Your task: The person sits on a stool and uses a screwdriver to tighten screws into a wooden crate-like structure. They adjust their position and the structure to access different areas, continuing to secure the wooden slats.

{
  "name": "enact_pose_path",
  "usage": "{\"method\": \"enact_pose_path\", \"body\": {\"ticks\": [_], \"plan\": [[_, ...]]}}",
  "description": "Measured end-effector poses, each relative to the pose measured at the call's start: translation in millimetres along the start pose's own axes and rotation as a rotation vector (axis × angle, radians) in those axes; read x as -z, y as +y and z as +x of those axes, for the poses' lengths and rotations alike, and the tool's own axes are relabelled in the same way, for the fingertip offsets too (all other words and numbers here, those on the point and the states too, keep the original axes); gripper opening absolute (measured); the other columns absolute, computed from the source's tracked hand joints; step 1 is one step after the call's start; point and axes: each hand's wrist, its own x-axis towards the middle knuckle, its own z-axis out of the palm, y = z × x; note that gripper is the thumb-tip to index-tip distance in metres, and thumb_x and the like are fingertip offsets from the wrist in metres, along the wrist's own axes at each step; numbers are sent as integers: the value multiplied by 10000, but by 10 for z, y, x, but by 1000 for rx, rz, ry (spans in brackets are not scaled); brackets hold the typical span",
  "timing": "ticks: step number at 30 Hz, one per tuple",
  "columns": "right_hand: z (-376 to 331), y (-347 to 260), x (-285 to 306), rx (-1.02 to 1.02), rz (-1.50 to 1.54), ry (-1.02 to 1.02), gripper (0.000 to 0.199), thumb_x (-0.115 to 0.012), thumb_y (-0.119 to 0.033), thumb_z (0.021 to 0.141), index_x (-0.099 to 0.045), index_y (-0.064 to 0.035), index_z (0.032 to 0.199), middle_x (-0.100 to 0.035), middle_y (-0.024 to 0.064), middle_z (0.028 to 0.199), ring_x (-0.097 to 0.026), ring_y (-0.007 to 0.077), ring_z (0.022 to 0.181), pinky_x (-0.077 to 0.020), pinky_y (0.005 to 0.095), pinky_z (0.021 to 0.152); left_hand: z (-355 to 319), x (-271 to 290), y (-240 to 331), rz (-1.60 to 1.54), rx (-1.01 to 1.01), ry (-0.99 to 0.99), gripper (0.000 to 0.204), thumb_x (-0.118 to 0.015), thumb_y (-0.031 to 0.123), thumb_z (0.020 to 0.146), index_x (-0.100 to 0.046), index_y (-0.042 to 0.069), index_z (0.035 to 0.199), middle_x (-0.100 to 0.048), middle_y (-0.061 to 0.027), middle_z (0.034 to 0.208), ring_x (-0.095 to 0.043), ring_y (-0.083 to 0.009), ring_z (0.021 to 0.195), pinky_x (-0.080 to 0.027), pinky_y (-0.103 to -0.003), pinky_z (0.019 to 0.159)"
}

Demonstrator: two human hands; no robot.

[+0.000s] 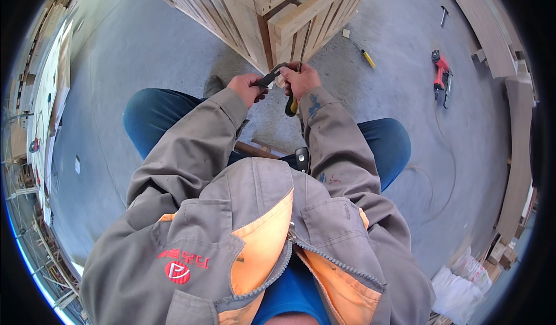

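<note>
My left hand [247, 89] is closed around a dark, curved metal tool [270, 78] whose exact kind I cannot make out. Its far end reaches to the fingers of my right hand [302, 82]. That hand is closed on a screwdriver with a yellow-and-black handle [291, 105], which hangs below the fist; a thin shaft shows above the fingers. Both hands meet at the near lower corner of a slatted wooden crate [237, 21]. A slatted wooden panel [288, 27] forms its right side, with a gap along its upper edge. My fingers hide what the tools touch there.
On the floor to the right lie a yellow-handled tool [367, 57], a small wood block [346, 33], a red nail gun [441, 70] with a trailing hose [450, 151], and a hammer [444, 16]. Long boards [517, 157] line the right edge, near white plastic bags [457, 293].
</note>
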Motion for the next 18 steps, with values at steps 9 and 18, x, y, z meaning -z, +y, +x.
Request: {"method": "enact_pose_path", "body": {"ticks": [9,18], "plan": [[186,70,-96,62,119,-14,129,-682,-83,893,-596,-8,953,-552,17,666,-498,101,490,-432,260,425,-38,33,226,-246,92,90,332,-618,74,905,-585,-8,1226,-684,-104,1018,-672,-191,848,-566,-319,752],[140,11,-53,57,183,35,105,-678,-80,901,-597,-26,941,-556,21,669,-487,102,486,-434,261,440,80,0,192,-368,68,155,233,-491,16,965,-602,-25,1166,-695,-122,981,-685,-211,811,-574,-325,729]]}}
